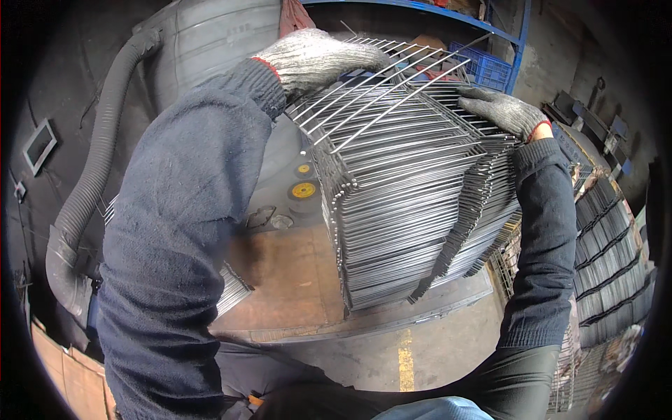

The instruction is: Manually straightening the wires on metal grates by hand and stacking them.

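Note:
A tall stack of metal wire racks (413, 203) stands on the table in front of me. On top lies a loose wire rack (388, 98), tilted and askew to those beneath. My left hand (318, 59), in a whitish knit glove, is closed at this top rack's far left edge; its fingertips are partly hidden. At the stack's upper right, my right hand (502, 112) in a greyer glove rests by the rack ends. Its fingers are stretched out to the left, and I see nothing gripped in them.
Yellow-centred discs (304, 190) lie on the table left of the stack, beyond a brown board (287, 280). A ribbed grey hose (105, 133) runs down the left. Further stacked racks (605, 238) stand at the right. Behind are a blue shelf frame (521, 42) and a blue crate (488, 68).

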A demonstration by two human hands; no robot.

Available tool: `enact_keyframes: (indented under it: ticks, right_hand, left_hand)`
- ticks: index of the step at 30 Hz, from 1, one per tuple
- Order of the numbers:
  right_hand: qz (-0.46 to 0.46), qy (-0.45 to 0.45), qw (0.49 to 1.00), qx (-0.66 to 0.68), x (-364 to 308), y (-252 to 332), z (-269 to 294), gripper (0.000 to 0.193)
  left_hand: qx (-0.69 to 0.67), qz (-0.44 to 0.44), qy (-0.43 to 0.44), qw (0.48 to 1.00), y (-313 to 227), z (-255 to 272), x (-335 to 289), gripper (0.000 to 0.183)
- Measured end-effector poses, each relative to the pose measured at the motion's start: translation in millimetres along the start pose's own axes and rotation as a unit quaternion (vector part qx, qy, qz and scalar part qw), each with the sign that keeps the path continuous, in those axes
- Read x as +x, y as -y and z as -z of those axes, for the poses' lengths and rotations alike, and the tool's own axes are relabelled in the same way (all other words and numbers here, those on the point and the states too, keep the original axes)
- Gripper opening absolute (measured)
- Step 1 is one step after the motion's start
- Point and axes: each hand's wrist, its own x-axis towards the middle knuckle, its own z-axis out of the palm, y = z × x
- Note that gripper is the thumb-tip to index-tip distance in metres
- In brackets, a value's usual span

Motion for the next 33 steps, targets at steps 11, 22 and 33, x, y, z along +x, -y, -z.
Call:
enact_keyframes:
  ticks: [11,22,33]
  right_hand:
    - [0.006,0.005,0.997,0.081,-4.8,-2.5,-2.4,0.076]
    - [-0.007,-0.02,0.999,0.028,-19.3,11.7,2.0,0.083]
    - [0.01,-0.003,0.996,0.091,-14.8,14.2,-0.7,0.079]
  left_hand:
    - [0.034,-0.113,0.0,0.993,9.9,-16.9,3.2,0.043]
    - [0.064,-0.183,0.008,0.981,0.8,-29.5,17.8,0.058]
    - [0.098,-0.091,0.083,0.988,-14.5,-59.5,41.0,0.1]
